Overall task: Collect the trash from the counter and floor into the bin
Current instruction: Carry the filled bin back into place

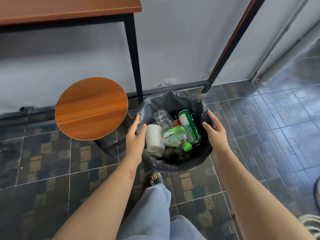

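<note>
A round bin lined with a dark grey bag (pixel 174 101) stands on the tiled floor by the wall. Inside lie a white paper cup (pixel 153 137), a green can (pixel 189 129), a clear crushed bottle (pixel 162 118) and a green-capped bottle with a white-green label (pixel 174 137). My left hand (pixel 136 135) rests against the bin's left rim, fingers apart. At the right rim is my right hand (pixel 215 132), fingers spread and touching the bag. Neither hand holds any trash.
A round wooden stool (pixel 91 108) stands just left of the bin. A wooden table (pixel 69 9) with black legs is above it, against a grey wall. A slanted black bar (pixel 230 44) leans behind the bin. My leg and sandalled foot (pixel 155 179) are below the bin.
</note>
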